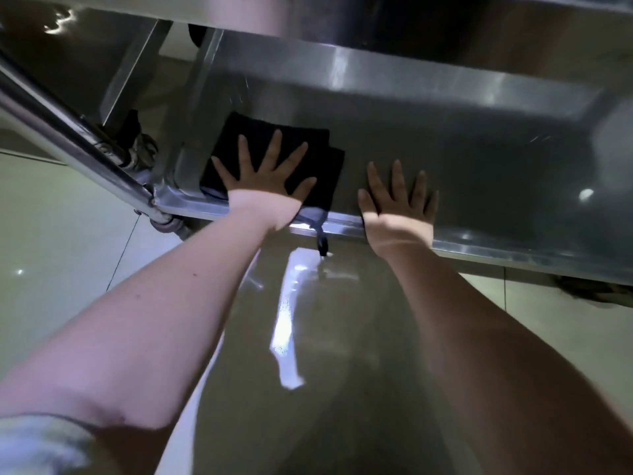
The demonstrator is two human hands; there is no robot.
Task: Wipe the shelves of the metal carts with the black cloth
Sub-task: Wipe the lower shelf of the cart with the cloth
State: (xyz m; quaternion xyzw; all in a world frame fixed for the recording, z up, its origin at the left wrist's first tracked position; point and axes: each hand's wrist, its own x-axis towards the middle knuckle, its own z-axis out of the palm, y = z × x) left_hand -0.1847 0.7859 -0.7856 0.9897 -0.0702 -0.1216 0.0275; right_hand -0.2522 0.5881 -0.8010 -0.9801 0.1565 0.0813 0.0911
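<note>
**Black cloth flat at the shelf's left corner, both palms down**

Steel this slick gives little grip, so watch the black cloth (323, 161). It lies folded on the lower shelf (479, 173) of the metal cart, in the near left corner, just beside the upright post (202, 97). Your left hand (265, 176) only presses on it and does not clutch it. If you push fast or ease off the pressure, your palm may slide over the fabric and leave it behind, or the folds may bunch and skip a strip of metal.

A small loop (322, 240) of the cloth hangs over the front rim (496, 250). A stroke along that edge could drag it under or snag it at the corner weld.

Your right hand (399, 200) bears on bare, glossy steel. If you lean hard on it while crouched, it could skid, or the cart could roll on its caster (171, 229). It may also leave prints on the metal around it, which would then need wiping.

The upper shelf (411, 22) sits close overhead, so mind your head as you reach deeper.

Both of your arms reach forward, nearly straight. Your left palm is down on the cloth with its fingers spread wide and straight. Your right palm is flat on the shelf near the rim, just to the right of the cloth and not touching it. Its fingers are straight and slightly apart.
</note>
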